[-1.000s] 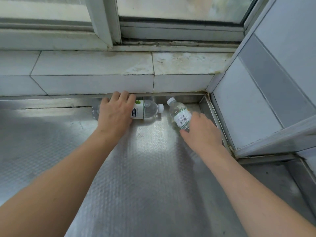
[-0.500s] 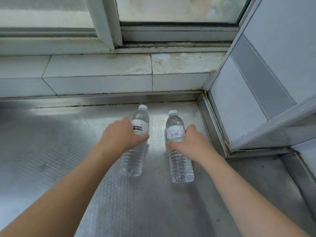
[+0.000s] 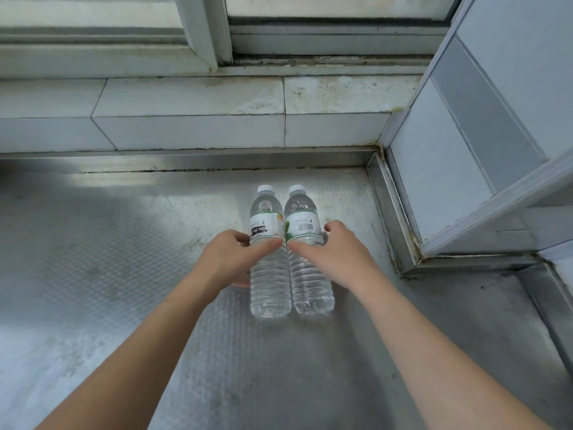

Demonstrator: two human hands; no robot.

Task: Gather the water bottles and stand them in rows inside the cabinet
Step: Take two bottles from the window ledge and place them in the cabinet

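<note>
Bottles stand side by side, touching, on the embossed steel counter [image 3: 108,274], long axes upright and white caps up. Her left hand [image 3: 231,259] grips the left bottle [image 3: 269,274] below its label, fingers curled round it; her right hand [image 3: 333,252] grips the right bottle [image 3: 310,274] the same way. Behind them runs a raised steel lip, then a grubby tiled sill [image 3: 186,103] under a window frame [image 3: 207,29]. A grey cabinet panel [image 3: 449,169] boxes in the right side. One label shows a barcode; the other's dark print is unreadable.
</note>
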